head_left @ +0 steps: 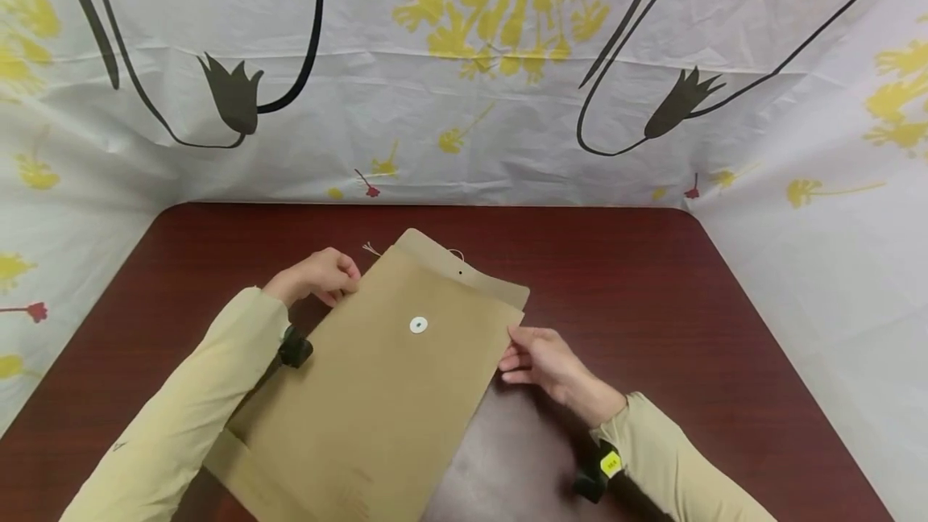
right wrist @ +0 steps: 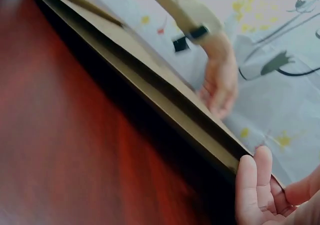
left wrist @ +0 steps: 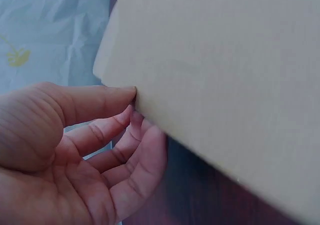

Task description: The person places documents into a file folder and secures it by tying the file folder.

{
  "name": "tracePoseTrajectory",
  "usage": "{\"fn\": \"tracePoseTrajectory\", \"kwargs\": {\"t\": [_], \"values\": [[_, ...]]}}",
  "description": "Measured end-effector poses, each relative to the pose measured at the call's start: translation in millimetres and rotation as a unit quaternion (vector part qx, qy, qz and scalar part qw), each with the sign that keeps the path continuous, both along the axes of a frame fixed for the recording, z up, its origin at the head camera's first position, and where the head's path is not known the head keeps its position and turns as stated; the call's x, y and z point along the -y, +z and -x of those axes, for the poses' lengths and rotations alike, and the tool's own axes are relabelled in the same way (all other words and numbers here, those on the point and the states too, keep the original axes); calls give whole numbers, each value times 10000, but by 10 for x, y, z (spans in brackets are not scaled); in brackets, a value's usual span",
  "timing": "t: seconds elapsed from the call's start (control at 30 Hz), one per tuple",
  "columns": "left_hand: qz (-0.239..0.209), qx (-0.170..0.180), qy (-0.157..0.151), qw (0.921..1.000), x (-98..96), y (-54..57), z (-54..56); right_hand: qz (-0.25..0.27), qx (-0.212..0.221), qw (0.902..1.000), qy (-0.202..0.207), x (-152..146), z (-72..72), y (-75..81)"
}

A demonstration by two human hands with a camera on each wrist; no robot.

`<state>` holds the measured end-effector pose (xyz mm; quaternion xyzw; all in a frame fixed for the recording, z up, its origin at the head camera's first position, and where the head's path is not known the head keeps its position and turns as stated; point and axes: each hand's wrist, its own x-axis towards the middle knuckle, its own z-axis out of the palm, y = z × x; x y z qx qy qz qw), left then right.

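Two hands (head_left: 319,274) (head_left: 548,365) pinching envelope (head_left: 377,385), forearms (head_left: 192,393) (head_left: 677,453) angled inward

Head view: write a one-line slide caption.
Left hand and right hand pinch opposite edges of a brown envelope over a dark red table.

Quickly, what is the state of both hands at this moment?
Left hand: closed, pinching the brown envelope at its left edge.
Right hand: closed, holding the same envelope at its right edge.
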<state>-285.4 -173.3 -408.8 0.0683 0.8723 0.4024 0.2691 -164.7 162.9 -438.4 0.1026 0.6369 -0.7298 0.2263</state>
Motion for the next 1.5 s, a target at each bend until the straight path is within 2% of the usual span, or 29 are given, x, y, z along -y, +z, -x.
{"fn": "tracePoseTrajectory", "kwargs": {"t": [0.33,0.63,0.97,1.23,1.37,1.5], "values": [[-757,675,-55,9948,1,-91,-234,-924,-297,9952,-125,-195,309,94],[-1289,915,124,9874,-38,-141,-366,-1370,-457,9895,75,-270,526,152],[-1510,999,213,9833,-93,-179,-464,-1798,-644,9804,475,-387,755,194],[-1662,1033,259,9803,-115,-268,-470,-1839,-674,9784,664,-437,880,130],[-1734,1058,501,9779,-127,-319,-420,-1956,-779,9746,763,-439,914,112],[-1750,760,846,9780,-170,-330,-315,-2064,-821,9715,824,-450,947,96]]}}
